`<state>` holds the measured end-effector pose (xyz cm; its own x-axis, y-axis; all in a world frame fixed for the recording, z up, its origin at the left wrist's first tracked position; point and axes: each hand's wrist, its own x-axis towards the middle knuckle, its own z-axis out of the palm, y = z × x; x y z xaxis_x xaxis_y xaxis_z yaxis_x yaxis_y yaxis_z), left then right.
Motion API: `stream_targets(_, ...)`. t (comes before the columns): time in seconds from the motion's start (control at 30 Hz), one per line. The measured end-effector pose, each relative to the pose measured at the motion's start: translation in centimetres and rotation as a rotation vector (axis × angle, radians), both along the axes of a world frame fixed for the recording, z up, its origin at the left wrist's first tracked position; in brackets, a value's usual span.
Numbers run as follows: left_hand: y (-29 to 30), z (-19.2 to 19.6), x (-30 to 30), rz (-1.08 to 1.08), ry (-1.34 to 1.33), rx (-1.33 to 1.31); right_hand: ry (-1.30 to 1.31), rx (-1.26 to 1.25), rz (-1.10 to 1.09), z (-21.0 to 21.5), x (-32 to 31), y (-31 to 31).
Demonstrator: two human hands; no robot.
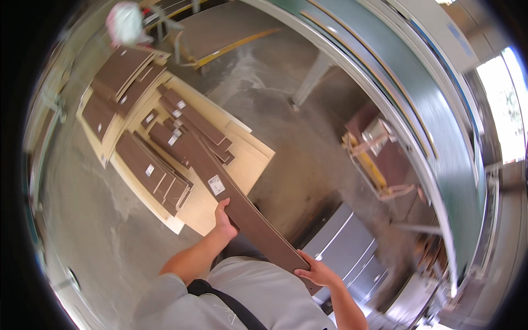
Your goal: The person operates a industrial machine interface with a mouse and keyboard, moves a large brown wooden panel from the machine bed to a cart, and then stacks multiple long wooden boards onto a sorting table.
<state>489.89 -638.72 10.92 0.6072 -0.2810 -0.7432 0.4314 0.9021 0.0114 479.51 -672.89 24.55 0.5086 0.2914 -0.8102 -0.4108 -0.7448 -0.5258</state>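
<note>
I hold a long dark brown board [236, 198] with a small white label, slanting from the pile at upper left down to my waist. My left hand [223, 219] grips its left edge about midway along. My right hand [313, 270] grips the near end at lower right. The far end of the board reaches over a stack of light plywood sheets [250, 157] on the floor, where several more dark brown boards [151, 168] lie in loose piles.
A long green machine bed with pale rails [440, 137] curves along the right. A grey metal cabinet [344, 242] stands beside my right hand. A yellow-framed cart [374, 159] sits under the machine. Bare concrete floor [93, 220] spreads at left.
</note>
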Motion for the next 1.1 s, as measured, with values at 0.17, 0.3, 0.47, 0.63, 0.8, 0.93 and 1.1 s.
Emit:
stream_targets(0.17, 1.6, -1.5, 10.5, 0.159, 0.087, 0.172, 0.064, 0.227, -0.005, -6.2, 12.0, -0.3)
stream_targets(0.3, 4.4, -6.9, 19.4, 0.346, 0.063, 0.168, -0.019, 0.286, 0.058, -9.5, 23.7, 3.7)
stream_targets(0.47, 10.8, -13.0, 31.4, 0.422, 0.149, 0.268, -0.065, 0.230, 0.203, -14.3, 38.6, 12.0)
stream_targets(0.63, 19.4, -22.2, 40.1, 0.561, 0.205, 0.382, -0.107, 0.247, 0.271, -24.5, 48.2, 19.3)
stream_targets(0.8, 25.6, -28.1, 46.8, 0.574, 0.402, 0.581, -0.084, 0.287, 0.279, -29.3, 57.2, 27.6)
stream_targets(0.93, 25.6, -29.2, 48.6, 0.468, 0.428, 0.731, -0.095, 0.414, 0.247, -37.2, 62.1, 31.9)
stream_targets(1.1, 20.4, -29.1, 39.2, 0.151, 0.386, 1.120, -0.068, 0.558, 0.229, -43.2, 64.1, 35.7)
